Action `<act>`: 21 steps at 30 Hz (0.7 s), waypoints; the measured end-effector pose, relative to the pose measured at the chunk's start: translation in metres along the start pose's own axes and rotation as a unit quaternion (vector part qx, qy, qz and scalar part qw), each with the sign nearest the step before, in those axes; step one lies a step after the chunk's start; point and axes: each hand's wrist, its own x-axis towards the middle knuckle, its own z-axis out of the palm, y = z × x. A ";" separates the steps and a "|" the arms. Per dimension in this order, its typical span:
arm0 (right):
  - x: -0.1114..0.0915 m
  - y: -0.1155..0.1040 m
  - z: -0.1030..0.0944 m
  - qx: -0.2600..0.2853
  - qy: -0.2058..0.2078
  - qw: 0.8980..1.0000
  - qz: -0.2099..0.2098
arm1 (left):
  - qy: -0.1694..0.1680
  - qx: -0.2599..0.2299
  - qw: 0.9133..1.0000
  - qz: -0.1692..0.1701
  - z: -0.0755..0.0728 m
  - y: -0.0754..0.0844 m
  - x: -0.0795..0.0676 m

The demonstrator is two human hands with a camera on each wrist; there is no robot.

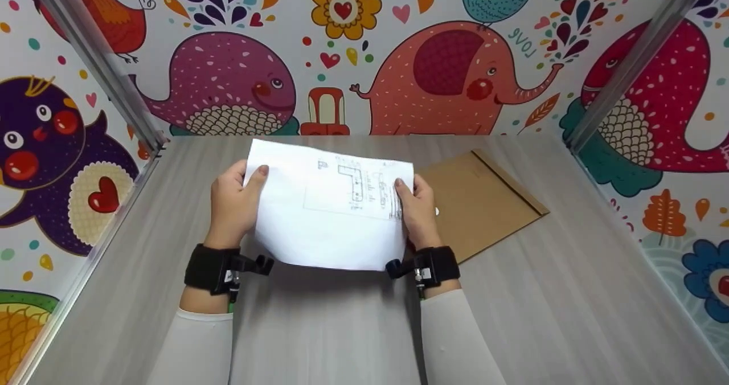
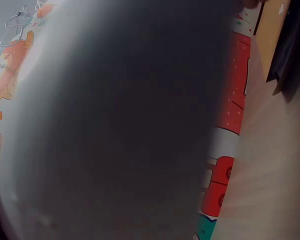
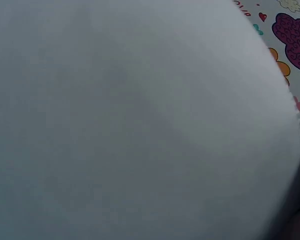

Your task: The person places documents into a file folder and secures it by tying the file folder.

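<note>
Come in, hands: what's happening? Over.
Left hand and right hand grip opposite edges of paper. Held above table. Flat brown item nearby, seemingly not blocking.

Paper (image 1: 330, 234) is between left hand (image 1: 234, 203) and right hand (image 1: 420, 211), over table (image 1: 324, 328); cardboard (image 1: 484, 205) lies on table, right of paper.

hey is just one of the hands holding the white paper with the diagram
No, the left hand and right hand grip the white paper at opposite edges.

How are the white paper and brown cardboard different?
The paper is white; the cardboard is brown. The left hand and right hand hold the paper; the cardboard lies on the table. The paper shows a line drawing; the cardboard has a dark line. Both look thin.
</note>
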 end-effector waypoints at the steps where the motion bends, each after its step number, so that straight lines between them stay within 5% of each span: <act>1: 0.000 -0.001 -0.002 -0.008 0.001 1.000 -0.017 | 0.007 0.011 1.000 0.002 0.001 -0.002 0.000; 8: -0.003 -0.005 -0.008 -0.007 0.021 0.994 -0.106 | 0.018 0.033 0.999 -0.004 0.004 -0.015 0.002; 15: -0.008 -0.012 -0.028 -0.093 0.040 0.992 -0.071 | -0.036 0.010 0.999 -0.035 0.007 -0.023 -0.005; 18: -0.005 -0.014 -0.046 -0.204 0.054 0.976 -0.059 | -0.061 0.021 0.997 -0.031 0.009 -0.025 -0.004; 21: -0.003 -0.015 -0.061 -0.327 0.013 0.943 -0.059 | -0.071 0.047 0.996 -0.030 0.009 -0.028 -0.006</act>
